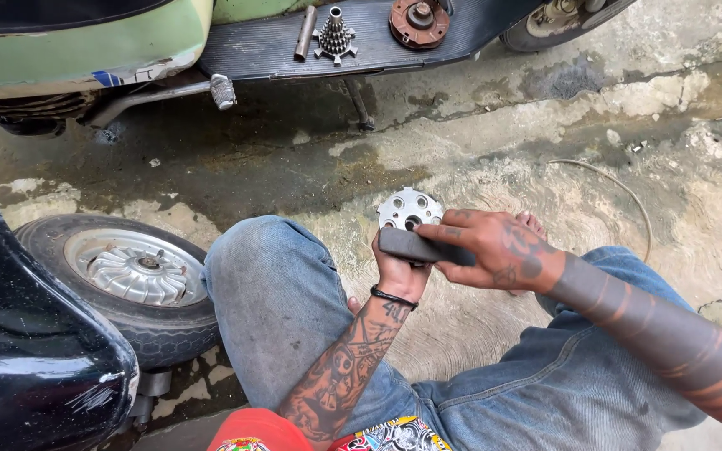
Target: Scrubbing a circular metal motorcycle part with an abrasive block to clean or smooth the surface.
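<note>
Head view: stained concrete floor (495, 142), scooter wheel (131, 276) beside knee. Left hand (399, 267) fingers pinch perforated metal disc (409, 209); right hand (495, 249) fingers wrap dark block (419, 246).

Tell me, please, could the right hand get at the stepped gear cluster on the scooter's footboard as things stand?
Probably not at once: the right hand grips a dark flat tool against the metal disc, and the gear cluster stands far across bare concrete.
</note>
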